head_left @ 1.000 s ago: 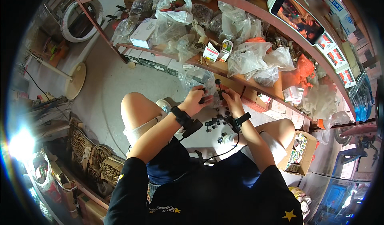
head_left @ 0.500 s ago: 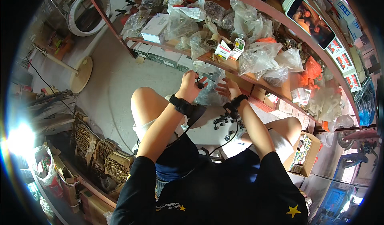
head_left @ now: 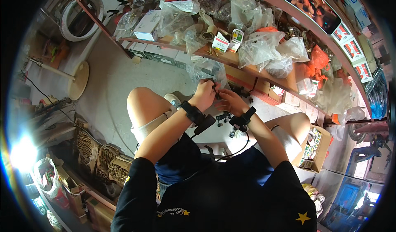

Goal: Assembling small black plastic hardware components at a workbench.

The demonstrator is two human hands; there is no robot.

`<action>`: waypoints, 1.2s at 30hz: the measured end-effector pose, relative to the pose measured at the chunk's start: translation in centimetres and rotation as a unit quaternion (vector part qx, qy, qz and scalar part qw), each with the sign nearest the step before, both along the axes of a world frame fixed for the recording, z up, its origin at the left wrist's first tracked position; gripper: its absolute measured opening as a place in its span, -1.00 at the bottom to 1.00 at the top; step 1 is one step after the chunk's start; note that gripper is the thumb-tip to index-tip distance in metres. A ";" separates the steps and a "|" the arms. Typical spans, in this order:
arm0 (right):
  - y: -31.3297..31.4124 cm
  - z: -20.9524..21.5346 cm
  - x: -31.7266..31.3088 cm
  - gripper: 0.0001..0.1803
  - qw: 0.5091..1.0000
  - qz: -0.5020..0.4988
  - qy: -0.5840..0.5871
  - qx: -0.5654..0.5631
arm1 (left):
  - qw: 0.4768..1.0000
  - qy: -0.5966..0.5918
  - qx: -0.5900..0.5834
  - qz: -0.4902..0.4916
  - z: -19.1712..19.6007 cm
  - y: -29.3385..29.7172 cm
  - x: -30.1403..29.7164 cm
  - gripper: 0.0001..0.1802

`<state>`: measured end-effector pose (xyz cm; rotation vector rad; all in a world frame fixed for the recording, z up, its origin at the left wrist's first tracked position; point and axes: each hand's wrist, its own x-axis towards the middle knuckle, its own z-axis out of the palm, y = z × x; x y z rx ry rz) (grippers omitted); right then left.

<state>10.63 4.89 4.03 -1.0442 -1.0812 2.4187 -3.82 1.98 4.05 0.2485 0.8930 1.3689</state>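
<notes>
Between my knees my two hands meet. My left hand (head_left: 204, 93) is closed around a small dark part (head_left: 215, 89), too small to name more exactly. My right hand (head_left: 232, 101) is curled, its thumb and fingertips up against the same part; whether it grips too cannot be told. Just beyond them hangs or stands a clear plastic bag (head_left: 200, 70), partly hidden by my left hand. Below my right hand several small dark pieces with round ends (head_left: 224, 117) show near the floor.
A shelf (head_left: 225, 58) loaded with plastic bags, small boxes and a tape roll runs across the front. A phone (head_left: 315, 8) leans at upper right. An open carton (head_left: 317, 151) of small boxes is beside my right knee. Wooden trays of metal parts (head_left: 105, 162) lie at left.
My hands have come together and nearer to me; the right one, spread before, now reaches the small dark part in the left. The view has shifted slightly.
</notes>
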 end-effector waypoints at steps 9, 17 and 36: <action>0.9 -2.7 0.6 -0.78 0.998 0.004 0.033 -0.059 | 0.985 0.164 -0.057 -0.020 -0.8 0.9 -1.1 -0.81; 0.7 -7.4 -0.6 -0.78 0.978 -0.058 -0.187 -0.066 | 0.968 0.215 0.010 0.128 2.3 0.4 -7.6 -0.55; -0.8 -21.2 6.2 -0.65 0.934 -0.252 -0.218 -0.128 | 0.982 -0.076 -0.009 0.171 8.1 -0.4 -9.9 -0.60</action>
